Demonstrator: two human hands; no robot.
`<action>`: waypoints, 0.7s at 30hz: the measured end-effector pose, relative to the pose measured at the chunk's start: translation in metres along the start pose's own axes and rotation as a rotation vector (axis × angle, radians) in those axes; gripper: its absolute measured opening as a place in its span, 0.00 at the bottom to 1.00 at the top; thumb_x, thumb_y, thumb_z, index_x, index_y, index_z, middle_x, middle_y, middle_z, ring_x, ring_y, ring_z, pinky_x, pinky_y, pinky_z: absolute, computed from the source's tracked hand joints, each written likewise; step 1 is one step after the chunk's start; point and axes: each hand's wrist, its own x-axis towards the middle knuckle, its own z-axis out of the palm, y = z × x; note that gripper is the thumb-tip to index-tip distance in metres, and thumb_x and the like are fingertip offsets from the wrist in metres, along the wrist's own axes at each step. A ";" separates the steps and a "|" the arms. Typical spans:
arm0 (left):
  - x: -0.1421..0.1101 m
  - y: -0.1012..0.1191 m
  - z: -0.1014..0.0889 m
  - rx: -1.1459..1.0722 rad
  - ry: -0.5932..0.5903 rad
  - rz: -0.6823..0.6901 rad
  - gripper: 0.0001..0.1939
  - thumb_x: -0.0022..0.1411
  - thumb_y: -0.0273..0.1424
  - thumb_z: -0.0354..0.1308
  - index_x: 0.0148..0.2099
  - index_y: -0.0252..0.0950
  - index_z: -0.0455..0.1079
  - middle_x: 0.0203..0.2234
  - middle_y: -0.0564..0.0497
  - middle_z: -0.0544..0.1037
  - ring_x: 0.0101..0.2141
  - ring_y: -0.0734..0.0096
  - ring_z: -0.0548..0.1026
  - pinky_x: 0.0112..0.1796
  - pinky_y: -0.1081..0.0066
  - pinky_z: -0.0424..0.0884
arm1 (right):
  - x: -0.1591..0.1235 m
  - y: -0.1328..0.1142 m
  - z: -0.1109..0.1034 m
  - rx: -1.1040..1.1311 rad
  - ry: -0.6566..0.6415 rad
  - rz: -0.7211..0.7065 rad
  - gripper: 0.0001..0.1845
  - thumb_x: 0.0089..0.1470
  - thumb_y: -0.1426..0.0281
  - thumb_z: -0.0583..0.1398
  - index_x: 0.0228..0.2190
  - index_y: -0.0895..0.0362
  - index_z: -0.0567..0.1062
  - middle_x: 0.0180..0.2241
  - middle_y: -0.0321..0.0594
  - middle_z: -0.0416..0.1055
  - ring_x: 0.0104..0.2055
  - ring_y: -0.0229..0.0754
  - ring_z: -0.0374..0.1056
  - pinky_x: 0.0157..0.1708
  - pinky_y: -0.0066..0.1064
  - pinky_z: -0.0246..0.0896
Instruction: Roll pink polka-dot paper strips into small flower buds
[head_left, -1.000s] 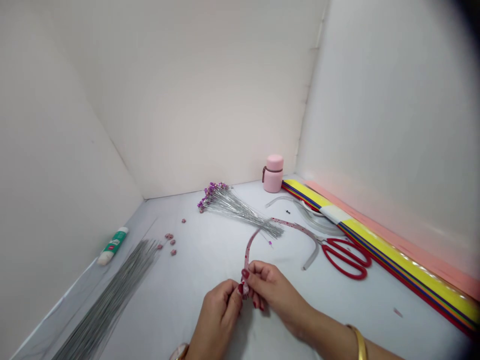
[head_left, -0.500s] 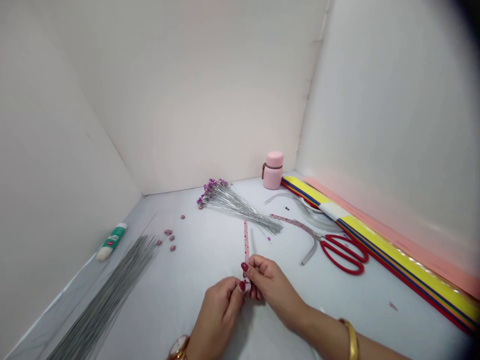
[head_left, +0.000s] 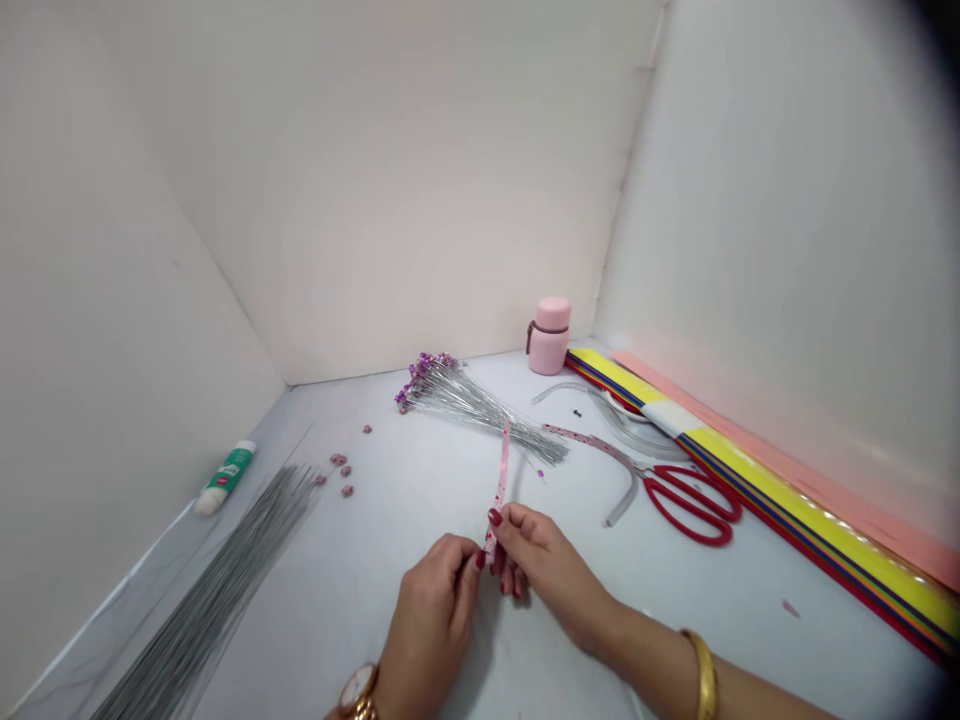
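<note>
A narrow pink paper strip (head_left: 503, 470) with red specks rises from between my fingers, its free end pointing away from me. My left hand (head_left: 442, 595) pinches the strip's near end between thumb and forefinger. Just above that, my right hand (head_left: 536, 555) grips the strip with thumb against forefinger, the other fingers curled below. The near end looks folded or looped, though fingers partly hide it. Beyond the hands lies a bundle of silver wire stems (head_left: 487, 410) tipped with purple and pink paper pieces. Red-handled scissors (head_left: 694, 503) rest to the right.
Bare grey wires (head_left: 217, 590) lie at left beside a glue stick (head_left: 226, 478) and several small pink folded pieces (head_left: 346, 471). A pink bottle (head_left: 549, 340) stands at the back. Clear tubing (head_left: 626, 430) and stacked coloured paper (head_left: 787, 510) lie at right, along the wall.
The strip's free end has swung to the right and now leans. My left hand has shifted slightly left, and the fingers at the near end have moved a little apart.
</note>
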 end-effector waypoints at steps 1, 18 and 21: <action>0.000 0.000 0.000 -0.022 0.001 -0.010 0.12 0.62 0.29 0.42 0.31 0.36 0.65 0.26 0.50 0.71 0.27 0.70 0.68 0.31 0.73 0.62 | 0.000 0.001 0.000 -0.010 -0.029 0.016 0.21 0.49 0.52 0.52 0.22 0.58 0.63 0.15 0.30 0.63 0.13 0.28 0.55 0.13 0.20 0.45; 0.003 -0.007 -0.006 -0.091 0.033 0.032 0.11 0.60 0.29 0.46 0.32 0.37 0.70 0.27 0.50 0.75 0.29 0.71 0.71 0.33 0.75 0.64 | -0.003 -0.001 -0.002 -0.131 -0.087 -0.084 0.20 0.50 0.54 0.52 0.21 0.58 0.64 0.16 0.30 0.61 0.14 0.28 0.53 0.14 0.21 0.46; 0.002 -0.005 -0.005 -0.040 0.025 0.058 0.11 0.60 0.29 0.45 0.32 0.36 0.69 0.26 0.50 0.74 0.29 0.70 0.70 0.32 0.74 0.63 | -0.004 0.000 -0.002 -0.152 -0.043 -0.129 0.20 0.51 0.55 0.51 0.20 0.58 0.63 0.16 0.31 0.61 0.15 0.29 0.55 0.15 0.21 0.47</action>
